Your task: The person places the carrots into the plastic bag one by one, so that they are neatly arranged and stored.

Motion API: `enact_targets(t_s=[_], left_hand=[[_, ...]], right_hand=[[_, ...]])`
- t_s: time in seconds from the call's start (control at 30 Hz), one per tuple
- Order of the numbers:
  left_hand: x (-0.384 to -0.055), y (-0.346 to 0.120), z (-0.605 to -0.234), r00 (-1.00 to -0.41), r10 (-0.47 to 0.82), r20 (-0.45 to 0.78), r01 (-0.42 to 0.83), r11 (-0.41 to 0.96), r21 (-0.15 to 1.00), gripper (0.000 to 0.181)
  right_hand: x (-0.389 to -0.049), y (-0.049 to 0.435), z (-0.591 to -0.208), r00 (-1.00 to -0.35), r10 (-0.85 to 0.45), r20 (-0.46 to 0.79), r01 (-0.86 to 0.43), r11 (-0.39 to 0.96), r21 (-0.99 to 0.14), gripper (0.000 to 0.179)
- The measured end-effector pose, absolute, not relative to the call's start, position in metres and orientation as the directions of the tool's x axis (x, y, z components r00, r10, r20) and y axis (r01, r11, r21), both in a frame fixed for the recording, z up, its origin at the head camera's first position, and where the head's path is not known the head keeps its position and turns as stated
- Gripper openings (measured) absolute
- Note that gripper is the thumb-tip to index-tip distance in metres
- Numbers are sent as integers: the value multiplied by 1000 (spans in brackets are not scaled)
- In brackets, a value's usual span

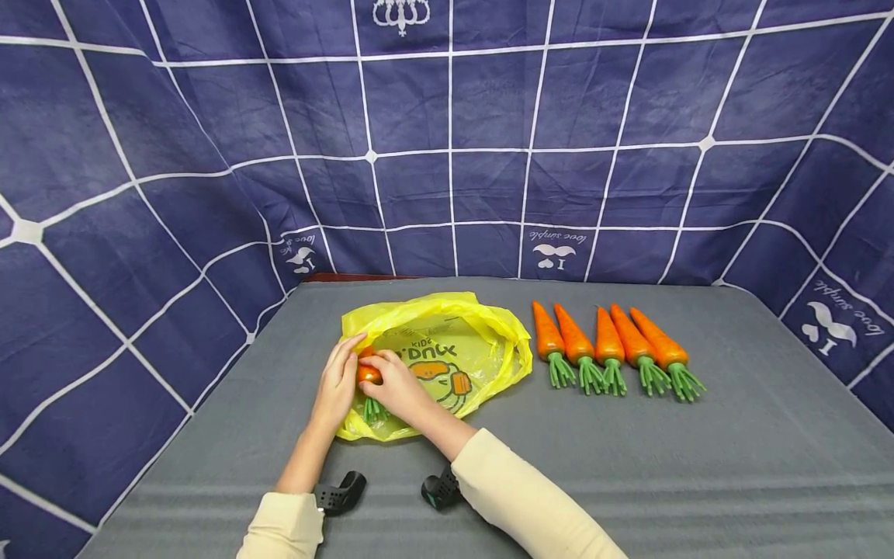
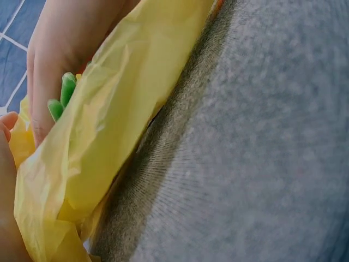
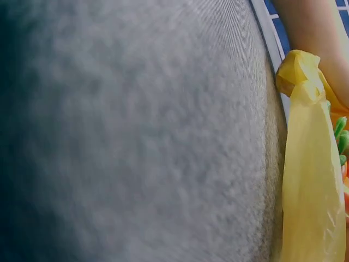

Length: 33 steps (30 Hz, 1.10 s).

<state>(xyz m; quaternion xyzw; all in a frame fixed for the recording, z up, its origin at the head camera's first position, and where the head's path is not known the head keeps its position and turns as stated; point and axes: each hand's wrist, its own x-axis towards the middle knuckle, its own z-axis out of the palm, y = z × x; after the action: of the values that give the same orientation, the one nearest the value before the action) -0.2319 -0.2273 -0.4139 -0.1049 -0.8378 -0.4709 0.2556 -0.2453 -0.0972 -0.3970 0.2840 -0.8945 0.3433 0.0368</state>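
In the head view a yellow plastic bag (image 1: 489, 396) with printed lettering and a cartoon figure lies with its mouth spread. Inside its left end is an orange carrot (image 1: 369, 375), its green stalks (image 1: 375, 410) towards the person. My right hand (image 1: 394, 384) reaches into the bag and holds this carrot with bent fingers. Beside it, my left hand (image 1: 338, 384) lies along the bag's left edge, its fingers fairly straight and close to the carrot. The bag's side (image 2: 120, 109) hides much of both hands in the wrist views.
Several more carrots (image 1: 609, 345) lie in a row right of the bag, green stalks towards the person. All rest on a grey cloth-covered table (image 1: 754, 466). A blue curtain (image 1: 489, 101) with white lines surrounds the back and sides. Black wrist devices (image 1: 341, 494) sit near both sleeves.
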Motion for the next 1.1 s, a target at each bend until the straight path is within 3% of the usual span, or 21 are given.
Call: enact_targets(t_s=[0.37,0.57,0.77,1.1], left_hand=[[-224,-219,-404,-861,-57,505,403,529,747,34],[-233,-227,-417,-851,-49,523,420,535,733,34],[-233,-230,-417,-849,-48,526,419,545,726,34],[-235,-230,-416,-839,-45,542,432,550,715,33]], right_hand=[[-245,-92,-402,-799,-569,197,-565,597,-570,44],[-243,-86,-392,-784,-605,142,-560,590,-581,49],[-239,-79,-374,-765,-625,152,-575,558,-598,46],[-229,-55,-354,-727,-647,230,-651,543,-530,42]])
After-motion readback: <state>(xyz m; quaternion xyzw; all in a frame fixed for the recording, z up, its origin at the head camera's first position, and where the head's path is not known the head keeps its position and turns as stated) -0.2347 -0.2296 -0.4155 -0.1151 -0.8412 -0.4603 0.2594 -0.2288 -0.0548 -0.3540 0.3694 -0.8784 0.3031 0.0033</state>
